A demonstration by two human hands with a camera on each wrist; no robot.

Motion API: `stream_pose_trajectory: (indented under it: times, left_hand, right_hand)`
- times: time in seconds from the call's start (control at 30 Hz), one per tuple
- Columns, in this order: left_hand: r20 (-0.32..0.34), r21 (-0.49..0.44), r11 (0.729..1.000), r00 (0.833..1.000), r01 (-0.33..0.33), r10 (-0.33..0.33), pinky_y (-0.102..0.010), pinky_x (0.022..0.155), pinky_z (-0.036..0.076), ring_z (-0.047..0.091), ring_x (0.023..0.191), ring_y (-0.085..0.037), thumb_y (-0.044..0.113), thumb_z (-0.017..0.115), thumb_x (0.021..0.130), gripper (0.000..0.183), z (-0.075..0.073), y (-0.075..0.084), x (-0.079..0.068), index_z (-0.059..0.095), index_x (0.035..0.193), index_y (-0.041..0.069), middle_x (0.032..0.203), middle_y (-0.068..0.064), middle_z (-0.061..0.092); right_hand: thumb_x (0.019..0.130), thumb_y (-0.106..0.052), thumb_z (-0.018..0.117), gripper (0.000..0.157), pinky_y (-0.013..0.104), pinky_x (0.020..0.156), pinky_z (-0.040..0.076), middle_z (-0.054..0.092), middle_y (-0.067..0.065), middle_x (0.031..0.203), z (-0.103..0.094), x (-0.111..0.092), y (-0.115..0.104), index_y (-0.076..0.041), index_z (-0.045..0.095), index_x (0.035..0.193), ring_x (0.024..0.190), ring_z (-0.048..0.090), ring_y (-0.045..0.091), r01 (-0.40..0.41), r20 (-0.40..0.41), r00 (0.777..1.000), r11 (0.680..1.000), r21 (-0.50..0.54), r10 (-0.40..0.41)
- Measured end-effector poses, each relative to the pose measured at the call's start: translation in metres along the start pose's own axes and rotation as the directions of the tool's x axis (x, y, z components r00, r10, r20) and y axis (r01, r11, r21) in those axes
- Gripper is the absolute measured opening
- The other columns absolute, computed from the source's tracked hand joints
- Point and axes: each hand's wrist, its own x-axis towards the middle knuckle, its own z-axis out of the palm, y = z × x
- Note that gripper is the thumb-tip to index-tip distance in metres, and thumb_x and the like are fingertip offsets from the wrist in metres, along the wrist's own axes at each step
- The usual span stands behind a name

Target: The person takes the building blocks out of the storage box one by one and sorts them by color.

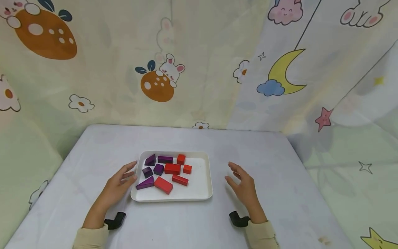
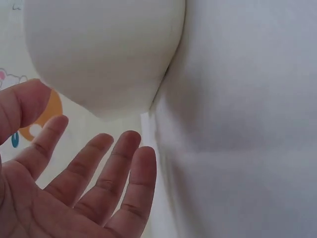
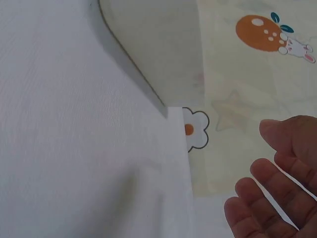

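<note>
A white tray (image 1: 196,190) lies on the table, holding several purple and red blocks. Purple ones, such as a triangular block (image 1: 145,183) and a cube (image 1: 159,169), are grouped at its left. Red ones, among them a large rectangular block (image 1: 163,185) and a small cube (image 1: 187,168), sit in the middle. My left hand (image 1: 118,185) is beside the tray's left edge, its fingers loosely extended and nothing in them; the left wrist view shows the tray's outer wall (image 2: 104,49) near the fingertips. To the right, apart from the tray, my right hand (image 1: 244,186) hovers with relaxed fingers, holding nothing.
The tray stands on a table with a white cover (image 1: 174,224). Behind and at the sides hangs a cloth (image 1: 205,62) printed with bunnies, flowers, a moon and stars. A black wrist mount (image 1: 115,220) is at the left wrist, and another (image 1: 238,219) at the right.
</note>
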Motion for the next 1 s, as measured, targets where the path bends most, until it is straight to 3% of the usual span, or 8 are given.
stream_pose_trajectory:
  times: [0.2, 0.3, 0.43, 0.6, 0.83, 1.0]
  left_hand:
    - [0.029, -0.095, 0.995, 0.999, 0.022, -0.019, -0.066, 0.112, 0.046, 0.051, 0.143, -0.054, 0.016, 0.061, 0.112, 0.056, -0.002, -0.005, 0.000, 0.043, 0.163, 0.003, 0.159, -0.033, 0.048]
    - [0.038, -0.134, 0.991, 0.999, 0.023, -0.018, -0.040, 0.111, 0.050, 0.050, 0.145, -0.053, 0.015, 0.061, 0.112, 0.054, -0.003, -0.008, 0.000, 0.045, 0.162, 0.001, 0.163, -0.031, 0.045]
    - [0.051, -0.183, 0.983, 0.998, 0.031, -0.022, -0.011, 0.099, 0.041, 0.046, 0.148, -0.053, 0.016, 0.062, 0.112, 0.055, -0.003, -0.014, 0.002, 0.045, 0.161, -0.001, 0.167, -0.029, 0.041]
    - [0.069, -0.222, 0.973, 0.997, 0.061, -0.047, -0.008, 0.099, 0.038, 0.043, 0.151, -0.050, 0.018, 0.063, 0.111, 0.057, -0.004, -0.018, 0.003, 0.044, 0.162, -0.001, 0.168, -0.026, 0.041]
    - [0.089, -0.318, 0.945, 0.994, 0.083, -0.058, -0.014, 0.097, 0.050, 0.042, 0.150, -0.053, 0.015, 0.062, 0.111, 0.058, 0.000, -0.022, 0.005, 0.043, 0.162, -0.003, 0.165, -0.032, 0.040]
    - [0.085, -0.347, 0.933, 0.994, 0.093, -0.068, -0.015, 0.097, 0.051, 0.042, 0.150, -0.052, 0.014, 0.063, 0.110, 0.057, 0.002, -0.024, 0.006, 0.043, 0.162, -0.004, 0.166, -0.030, 0.041]
  right_hand:
    - [0.087, 0.012, 0.083, 0.052, 0.046, 0.105, 0.056, 0.072, 0.021, 0.134, 0.019, 0.004, -0.010, 0.006, 0.068, 0.136, 0.124, 0.068, 0.042, 0.000, 0.037, 0.999, 0.988, 0.157, -0.006]
    - [0.087, 0.013, 0.083, 0.050, 0.042, 0.106, 0.056, 0.073, 0.020, 0.133, 0.028, 0.006, -0.016, 0.006, 0.069, 0.135, 0.123, 0.068, 0.041, -0.024, 0.063, 0.998, 0.976, 0.215, 0.010]
    - [0.088, 0.012, 0.082, 0.045, 0.038, 0.105, 0.057, 0.073, 0.020, 0.132, 0.040, 0.009, -0.029, 0.006, 0.071, 0.132, 0.122, 0.069, 0.041, -0.051, 0.105, 0.994, 0.962, 0.270, 0.024]
    - [0.089, 0.012, 0.082, 0.040, 0.033, 0.104, 0.057, 0.074, 0.018, 0.129, 0.055, 0.012, -0.043, 0.005, 0.073, 0.127, 0.121, 0.070, 0.039, -0.063, 0.161, 0.987, 0.942, 0.330, 0.010]
    - [0.090, 0.013, 0.079, 0.037, 0.038, 0.103, 0.058, 0.073, 0.025, 0.127, 0.078, 0.017, -0.057, 0.008, 0.072, 0.126, 0.119, 0.069, 0.044, -0.059, 0.235, 0.972, 0.928, 0.369, -0.032]
    - [0.092, 0.012, 0.078, 0.035, 0.039, 0.102, 0.058, 0.073, 0.024, 0.127, 0.092, 0.019, -0.061, 0.008, 0.072, 0.127, 0.119, 0.069, 0.043, -0.114, 0.294, 0.956, 0.926, 0.359, 0.004]
